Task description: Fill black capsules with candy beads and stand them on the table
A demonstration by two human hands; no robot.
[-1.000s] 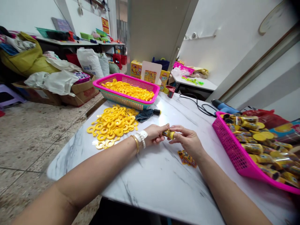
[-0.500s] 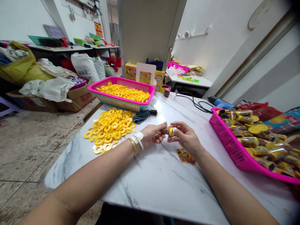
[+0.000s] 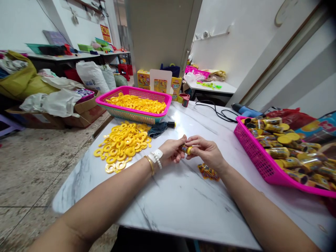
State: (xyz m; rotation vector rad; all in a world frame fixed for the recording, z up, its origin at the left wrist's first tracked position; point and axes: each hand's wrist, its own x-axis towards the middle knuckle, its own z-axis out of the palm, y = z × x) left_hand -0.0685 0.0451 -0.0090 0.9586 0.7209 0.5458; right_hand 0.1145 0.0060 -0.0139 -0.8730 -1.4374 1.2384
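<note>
Tube [image 3: 184, 148]: held over bench [image 3: 168, 203] | Left hand [image 3: 173, 151]: closed round it | Right hand [image 3: 206, 152]: pinching yellow end [image 3: 189, 150] | Handling, judged: light, fairly stiff, slick | Grip: lengthwise sides, gentle squeeze

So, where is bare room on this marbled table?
Bare: the table between left forearm and right forearm, short of the cards; also between right hand and tube basket. Crowded: the far left, with yellow rings and ring basket.
</note>
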